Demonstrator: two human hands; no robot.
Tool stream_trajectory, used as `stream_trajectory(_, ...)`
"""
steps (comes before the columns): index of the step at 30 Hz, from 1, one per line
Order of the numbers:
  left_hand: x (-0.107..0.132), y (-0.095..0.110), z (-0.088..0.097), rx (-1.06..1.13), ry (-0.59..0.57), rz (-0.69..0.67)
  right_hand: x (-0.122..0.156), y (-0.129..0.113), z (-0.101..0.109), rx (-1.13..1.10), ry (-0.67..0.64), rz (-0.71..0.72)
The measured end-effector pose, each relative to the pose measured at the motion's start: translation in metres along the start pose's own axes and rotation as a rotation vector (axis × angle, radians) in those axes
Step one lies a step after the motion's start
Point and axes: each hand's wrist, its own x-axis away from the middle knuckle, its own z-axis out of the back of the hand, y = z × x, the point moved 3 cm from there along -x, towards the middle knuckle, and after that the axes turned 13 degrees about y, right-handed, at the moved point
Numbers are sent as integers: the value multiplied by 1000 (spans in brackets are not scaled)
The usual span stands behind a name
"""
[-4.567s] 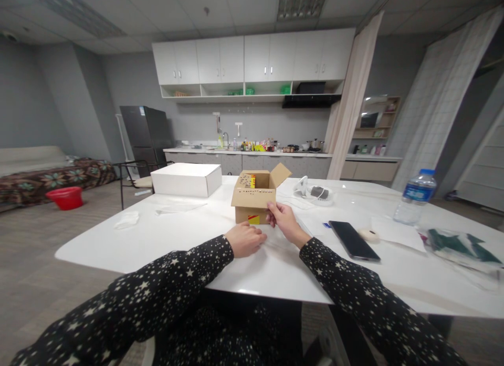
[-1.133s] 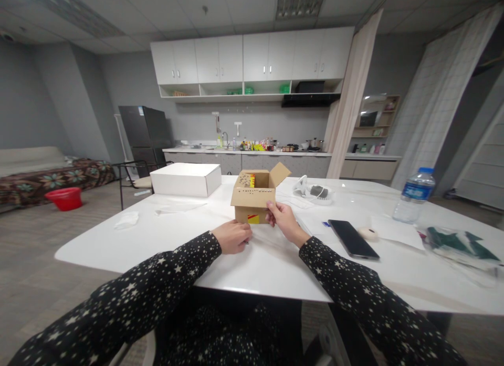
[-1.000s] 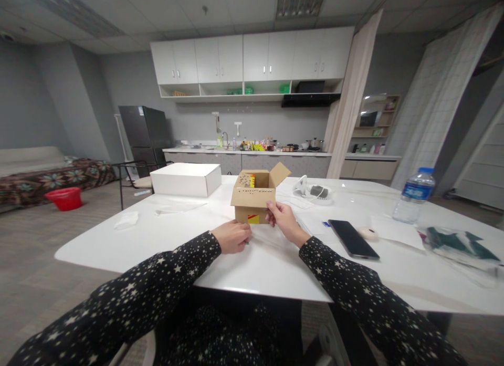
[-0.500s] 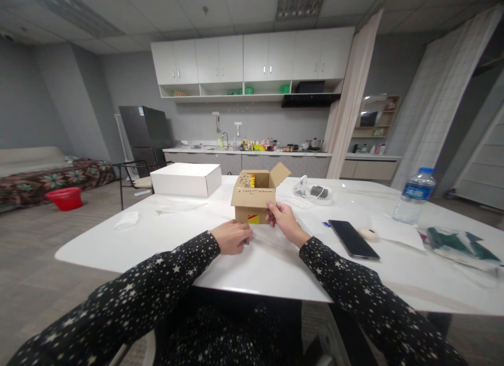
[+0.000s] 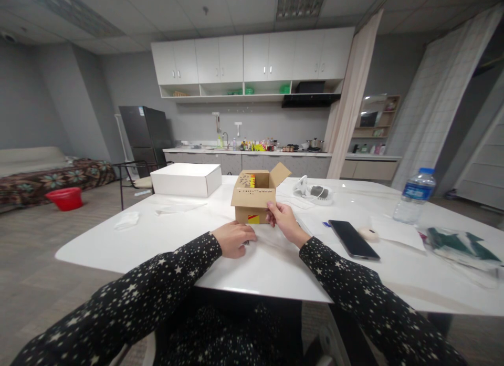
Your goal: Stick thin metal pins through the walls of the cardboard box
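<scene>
In the middle of the white table [image 5: 165, 240] stands a small cardboard box [image 5: 252, 199], its top flaps raised and spread. A red and yellow label marks its front. My right hand [image 5: 284, 220] pinches the right side of the box's front flap between thumb and fingers. Just in front of the box, my left hand [image 5: 234, 238] rests low on the table with its fingers curled down. Something small and dark shows under those fingertips, too hidden to name. What lies inside the box cannot be seen.
A white box [image 5: 187, 179] sits behind to the left, near a crumpled tissue [image 5: 126, 220]. On the right lie a black phone [image 5: 353, 239], a water bottle [image 5: 414, 195], a white corded device [image 5: 313, 191] and a green item in plastic wrap [image 5: 462, 245].
My left hand has shifted slightly to the right and toward me over the table. My right hand and the cardboard box have stayed in place.
</scene>
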Motion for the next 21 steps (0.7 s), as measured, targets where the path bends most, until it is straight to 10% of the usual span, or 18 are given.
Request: stream_trajectory(21,0,-2,1,-70,10,13,1,-1,0,17,4,8)
